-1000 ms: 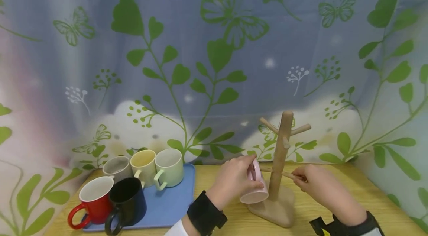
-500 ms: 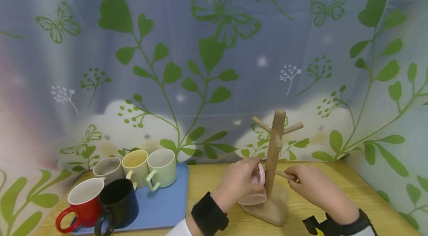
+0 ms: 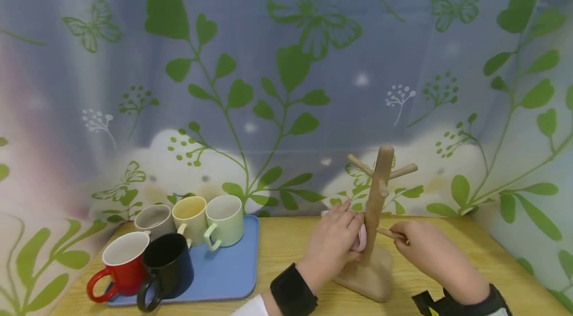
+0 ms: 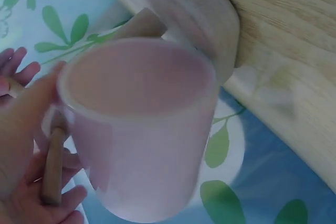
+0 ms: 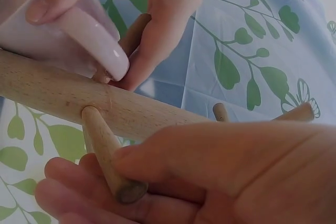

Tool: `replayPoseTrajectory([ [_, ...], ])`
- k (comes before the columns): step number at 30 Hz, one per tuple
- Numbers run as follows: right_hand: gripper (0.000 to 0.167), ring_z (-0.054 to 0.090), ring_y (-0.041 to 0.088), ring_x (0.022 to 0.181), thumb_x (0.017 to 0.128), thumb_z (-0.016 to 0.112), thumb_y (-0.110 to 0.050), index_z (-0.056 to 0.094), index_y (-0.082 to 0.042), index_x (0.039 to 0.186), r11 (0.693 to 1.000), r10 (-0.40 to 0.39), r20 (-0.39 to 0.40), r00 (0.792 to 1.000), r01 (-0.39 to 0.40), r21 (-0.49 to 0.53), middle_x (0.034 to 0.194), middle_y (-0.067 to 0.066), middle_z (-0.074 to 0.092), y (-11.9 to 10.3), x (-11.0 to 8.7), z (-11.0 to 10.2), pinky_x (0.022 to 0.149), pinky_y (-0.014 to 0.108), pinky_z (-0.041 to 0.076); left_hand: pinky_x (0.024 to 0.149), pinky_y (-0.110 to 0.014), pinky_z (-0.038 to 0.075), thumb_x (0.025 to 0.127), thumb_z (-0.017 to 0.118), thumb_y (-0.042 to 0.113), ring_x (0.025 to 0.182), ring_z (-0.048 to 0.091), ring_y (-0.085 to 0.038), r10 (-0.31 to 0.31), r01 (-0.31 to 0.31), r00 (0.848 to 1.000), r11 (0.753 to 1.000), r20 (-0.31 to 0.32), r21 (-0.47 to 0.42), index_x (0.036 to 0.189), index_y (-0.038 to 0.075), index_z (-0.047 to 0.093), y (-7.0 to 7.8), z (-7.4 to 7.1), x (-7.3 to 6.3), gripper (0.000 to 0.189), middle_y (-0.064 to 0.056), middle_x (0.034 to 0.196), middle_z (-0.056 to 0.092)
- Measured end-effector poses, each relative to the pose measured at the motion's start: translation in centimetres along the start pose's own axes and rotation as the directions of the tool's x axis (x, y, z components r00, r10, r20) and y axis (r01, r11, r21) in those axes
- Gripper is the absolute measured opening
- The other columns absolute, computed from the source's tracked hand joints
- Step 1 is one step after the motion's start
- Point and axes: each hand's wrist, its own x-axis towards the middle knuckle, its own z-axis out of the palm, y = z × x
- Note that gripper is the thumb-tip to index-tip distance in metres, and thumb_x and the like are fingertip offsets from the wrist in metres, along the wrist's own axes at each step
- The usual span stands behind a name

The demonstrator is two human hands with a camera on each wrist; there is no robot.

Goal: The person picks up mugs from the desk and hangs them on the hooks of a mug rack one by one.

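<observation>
My left hand point(image 3: 331, 241) holds a pink mug point(image 4: 144, 156) at the left side of a wooden mug tree point(image 3: 378, 201). Its thumb lies by the mug's rim, and most of the mug is hidden behind the hand in the head view. In the right wrist view, the mug's handle point(image 5: 97, 40) is right against the post, with a peg point(image 5: 135, 32) showing through beside the left fingers. On the post's other side, my right hand point(image 3: 427, 251) pinches a lower peg point(image 5: 107, 150) between thumb and fingers.
A blue tray point(image 3: 224, 276) on the wooden table point(image 3: 286, 236) bears a red mug point(image 3: 127, 271), a black mug point(image 3: 167, 266), a grey mug point(image 3: 154, 221), a yellow mug point(image 3: 191, 219) and a pale green mug point(image 3: 226, 221). Upper pegs point(image 3: 404, 171) jut from the post. A patterned curtain point(image 3: 268, 107) hangs behind.
My left hand has moved the pink mug closer to the post, and its fingers now cover more of it. My right hand keeps its pinch on the peg.
</observation>
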Motion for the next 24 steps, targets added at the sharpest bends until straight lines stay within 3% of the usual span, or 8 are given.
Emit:
replayPoseTrajectory([
  [2,0.013,0.046,0.013,0.059,0.089,0.060,-0.004,0.072,-0.007,0.094,1.000,0.001,0.000,1.000,-0.001,0.004,0.076,0.000,0.065,0.1,-0.1,0.0,0.056,0.027,0.037,0.116,-0.030,0.038,0.069,0.074,0.066,0.137,0.049,-0.018,0.000,0.000,1.000,1.000,0.010,-0.007,0.134,0.017,0.055,0.1,0.0,0.0,0.083,0.005,0.128,0.062],
  [5,0.014,0.046,0.012,0.059,0.089,0.060,-0.005,0.072,-0.007,0.096,1.000,-0.005,-0.002,1.000,0.005,0.007,0.076,-0.001,0.066,0.2,-0.1,0.1,0.056,0.026,0.036,0.119,-0.032,0.033,0.081,0.061,0.068,0.142,0.044,-0.019,-0.009,0.017,0.998,0.992,0.062,-0.123,0.140,0.016,0.050,-0.2,-0.4,-0.3,0.079,0.003,0.137,0.058],
  [8,0.013,0.047,0.012,0.059,0.090,0.059,-0.006,0.072,-0.008,0.095,1.000,-0.011,0.000,1.000,0.011,-0.006,0.077,-0.001,0.066,0.2,0.0,0.1,0.056,0.027,0.037,0.121,-0.035,0.031,0.092,0.050,0.062,0.146,0.039,-0.021,-0.024,0.048,0.995,0.968,0.099,-0.246,0.147,0.013,0.041,-1.1,-1.0,-1.1,0.074,-0.001,0.148,0.051],
  [11,0.014,0.049,0.012,0.062,0.090,0.060,-0.006,0.071,-0.007,0.098,1.000,-0.008,0.018,1.000,0.008,-0.005,0.081,0.000,0.068,0.2,0.0,0.2,0.058,0.028,0.039,0.121,-0.039,0.031,0.097,0.047,0.056,0.147,0.036,-0.023,-0.047,0.091,0.989,0.944,0.144,-0.318,0.152,0.012,0.033,-2.6,-1.7,-3.2,0.072,-0.004,0.154,0.043],
  [13,0.014,0.049,0.012,0.063,0.091,0.060,-0.006,0.071,-0.007,0.100,1.000,-0.012,0.034,0.999,0.012,0.009,0.082,0.000,0.068,0.3,0.0,0.2,0.057,0.027,0.039,0.118,-0.041,0.035,0.097,0.048,0.053,0.146,0.038,-0.024,-0.084,0.136,0.980,0.945,0.179,-0.298,0.152,0.011,0.033,-4.2,-2.4,-5.3,0.070,-0.006,0.155,0.042],
  [16,0.010,0.045,0.012,0.059,0.091,0.060,-0.005,0.069,-0.009,0.093,0.998,-0.047,0.041,0.998,0.045,0.040,0.075,-0.001,0.063,0.2,0.0,0.3,0.055,0.025,0.036,0.108,-0.044,0.045,0.094,0.058,0.044,0.136,0.050,-0.027,-0.227,0.278,0.947,0.934,0.228,-0.224,0.145,0.011,0.044,-7.2,-4.1,-9.0,0.063,-0.008,0.148,0.051],
  [19,0.011,0.041,0.012,0.057,0.091,0.060,-0.005,0.066,-0.012,0.085,0.996,-0.076,0.027,0.997,0.075,0.042,0.069,-0.001,0.056,0.2,0.1,0.3,0.054,0.023,0.032,0.094,-0.044,0.054,0.089,0.069,0.033,0.119,0.063,-0.029,-0.397,0.420,0.899,0.902,0.187,-0.104,0.133,0.008,0.057,-10.3,-6.2,-12.1,0.052,-0.012,0.133,0.063],
  [24,0.010,0.040,0.013,0.058,0.091,0.060,-0.004,0.065,-0.010,0.085,0.997,-0.072,0.023,0.997,0.071,0.037,0.069,0.000,0.056,0.6,0.0,0.1,0.054,0.024,0.032,0.074,-0.045,0.057,0.083,0.075,0.028,0.102,0.068,-0.033,-0.581,0.582,0.796,0.812,0.170,0.051,0.126,0.000,0.061,-13.4,-8.6,-13.9,0.054,-0.018,0.119,0.068],
])
